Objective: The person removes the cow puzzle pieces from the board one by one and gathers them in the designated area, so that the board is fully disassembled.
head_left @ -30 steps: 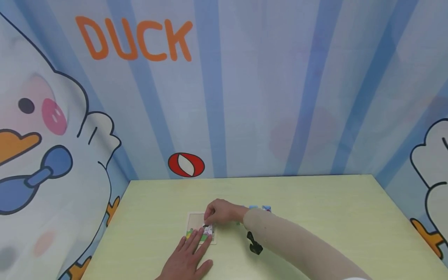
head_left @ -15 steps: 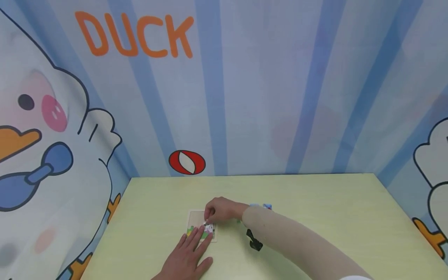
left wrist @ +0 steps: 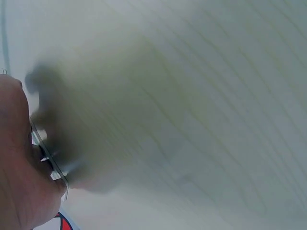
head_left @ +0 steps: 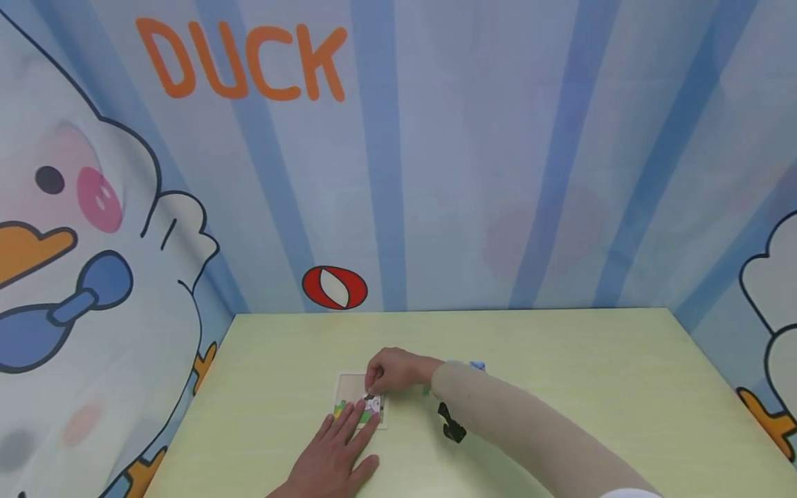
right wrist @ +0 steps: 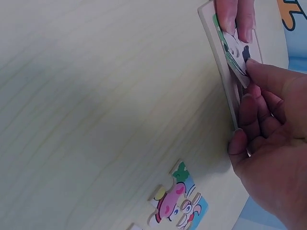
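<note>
A puzzle board [head_left: 350, 380] with a pale wooden frame lies on the table, printed pieces filling its near part. My left hand [head_left: 333, 456] lies palm down with fingers extended, its fingertips on those pieces. At the board's right side my right hand [head_left: 395, 370] pinches a puzzle piece [right wrist: 241, 72] between thumb and fingers. That piece shows white with a dark patch and sits tilted, one edge raised above the board, in the right wrist view. The left fingertips [right wrist: 228, 14] touch the printed surface just beside it. In the left wrist view the left hand [left wrist: 24, 158] shows only partly.
Loose puzzle pieces [right wrist: 177, 203] with pink, blue and green print lie on the table right of the board. In the head view the right sleeve [head_left: 517, 422] hides most of them. A small black object [head_left: 451, 423] shows by the forearm. A printed backdrop [head_left: 461, 173] stands behind.
Both hands stay at the board, and the pinched piece shifts slightly under the right fingers. The right forearm covers more of the loose pieces. The head view tilts slightly.
</note>
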The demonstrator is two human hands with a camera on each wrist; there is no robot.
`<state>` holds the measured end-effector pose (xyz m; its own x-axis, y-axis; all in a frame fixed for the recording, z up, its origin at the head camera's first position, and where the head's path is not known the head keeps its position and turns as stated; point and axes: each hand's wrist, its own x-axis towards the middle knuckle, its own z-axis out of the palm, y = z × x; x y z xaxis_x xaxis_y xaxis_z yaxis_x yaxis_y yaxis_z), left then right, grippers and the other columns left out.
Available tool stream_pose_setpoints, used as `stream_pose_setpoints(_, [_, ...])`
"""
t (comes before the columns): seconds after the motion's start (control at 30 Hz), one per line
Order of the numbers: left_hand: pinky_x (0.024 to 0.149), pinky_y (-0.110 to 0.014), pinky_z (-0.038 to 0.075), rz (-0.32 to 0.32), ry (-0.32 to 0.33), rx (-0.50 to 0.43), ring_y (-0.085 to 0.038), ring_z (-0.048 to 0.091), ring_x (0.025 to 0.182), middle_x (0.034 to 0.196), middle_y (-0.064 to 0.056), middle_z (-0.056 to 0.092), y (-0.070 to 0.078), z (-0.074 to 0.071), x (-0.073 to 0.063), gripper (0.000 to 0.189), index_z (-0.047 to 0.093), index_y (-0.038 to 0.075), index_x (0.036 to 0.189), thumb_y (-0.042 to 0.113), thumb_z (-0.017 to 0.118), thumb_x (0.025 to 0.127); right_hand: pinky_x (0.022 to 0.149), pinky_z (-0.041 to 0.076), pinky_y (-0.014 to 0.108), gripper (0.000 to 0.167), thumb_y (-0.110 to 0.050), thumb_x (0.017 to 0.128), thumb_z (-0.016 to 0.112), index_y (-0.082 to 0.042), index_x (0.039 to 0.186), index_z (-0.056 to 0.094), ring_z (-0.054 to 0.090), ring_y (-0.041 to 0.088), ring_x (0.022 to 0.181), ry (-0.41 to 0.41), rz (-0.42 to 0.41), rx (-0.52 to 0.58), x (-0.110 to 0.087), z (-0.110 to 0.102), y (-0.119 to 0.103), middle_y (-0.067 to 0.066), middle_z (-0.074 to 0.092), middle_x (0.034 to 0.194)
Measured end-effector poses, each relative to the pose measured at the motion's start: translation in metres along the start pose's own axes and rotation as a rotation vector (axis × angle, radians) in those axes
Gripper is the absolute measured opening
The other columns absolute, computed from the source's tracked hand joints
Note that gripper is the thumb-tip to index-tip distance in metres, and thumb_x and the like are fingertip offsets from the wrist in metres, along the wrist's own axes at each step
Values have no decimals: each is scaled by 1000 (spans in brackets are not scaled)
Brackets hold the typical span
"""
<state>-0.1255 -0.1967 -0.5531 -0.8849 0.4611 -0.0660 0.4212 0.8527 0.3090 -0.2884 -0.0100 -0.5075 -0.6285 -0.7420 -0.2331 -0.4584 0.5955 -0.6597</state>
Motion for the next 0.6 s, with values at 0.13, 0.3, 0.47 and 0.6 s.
stream_pose_setpoints(0.13, [124,-64,31,4,9,1,-36,28,161,174,-13,30,-1,2,0,68,41,17,167,59,37,113,75,49,23,9,-8,99,75,-13,92,78,58,5,75,-5,6,19,0,-1,0,-7,70,83])
stream_pose_setpoints(0.3, [124,-64,31,16,25,-3,-38,30,160,173,-15,32,0,0,-3,66,42,15,166,55,40,113,75,50,23,9,-8,99,75,-13,92,78,58,5,76,-4,16,20,0,-1,-1,-7,71,83])
stream_pose_setpoints(0.47, [119,-65,37,35,47,44,-39,36,157,172,-14,37,0,0,-3,65,44,15,165,54,42,113,76,50,23,9,-9,99,76,-13,92,78,58,4,76,-5,13,8,1,0,0,-7,70,83])
stream_pose_setpoints(0.6, [119,-64,37,46,52,75,-37,36,157,172,-10,37,1,0,-3,67,43,14,165,56,41,113,76,50,23,9,-9,99,76,-15,92,78,59,4,76,0,3,-1,1,1,1,-8,70,83])
